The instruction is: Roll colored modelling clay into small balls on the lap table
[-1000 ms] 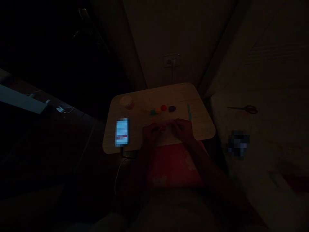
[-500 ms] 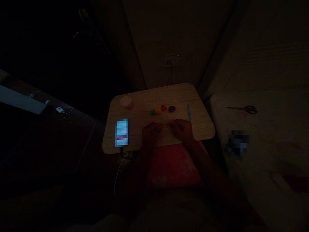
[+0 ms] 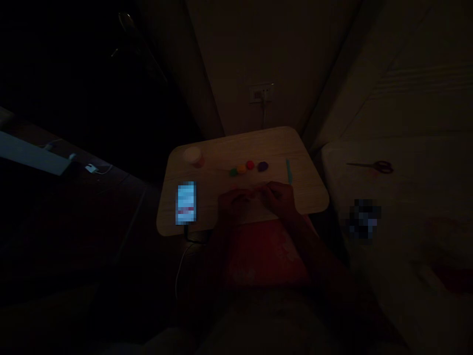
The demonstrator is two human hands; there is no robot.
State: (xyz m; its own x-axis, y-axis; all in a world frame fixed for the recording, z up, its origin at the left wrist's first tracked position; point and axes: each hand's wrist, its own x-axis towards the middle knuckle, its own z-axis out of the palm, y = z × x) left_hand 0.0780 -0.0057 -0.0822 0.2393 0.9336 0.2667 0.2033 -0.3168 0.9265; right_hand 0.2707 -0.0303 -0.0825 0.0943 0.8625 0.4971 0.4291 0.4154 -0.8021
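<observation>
In dim light, both hands are close together over the near half of a small wooden table. My left hand [image 3: 233, 201] has its fingers bent inward, closed. My right hand [image 3: 278, 197] is closed too, thumb and fingers pinched towards the left fingertips. Something small and reddish may be between them, but it is too dark to make out. Just beyond the hands lie small lumps that look like modelling clay: a green lump [image 3: 233, 172], an orange lump [image 3: 241, 169], a red lump [image 3: 250, 165] and a purple lump [image 3: 262, 166]. A teal flat stick-like tool [image 3: 288, 171] lies to their right.
On the table [image 3: 310, 197], a pale-lidded tub [image 3: 193, 157] stands back left and a lit phone [image 3: 185, 203] is at the left. Scissors [image 3: 380, 166] and a blurred dark object [image 3: 364, 219] lie on a pale surface at right. A wall socket [image 3: 261, 92] is behind.
My left fingers have curled and shifted slightly towards the right hand, bringing the fingertips closer together. The right hand, lumps and tool are nearly unchanged.
</observation>
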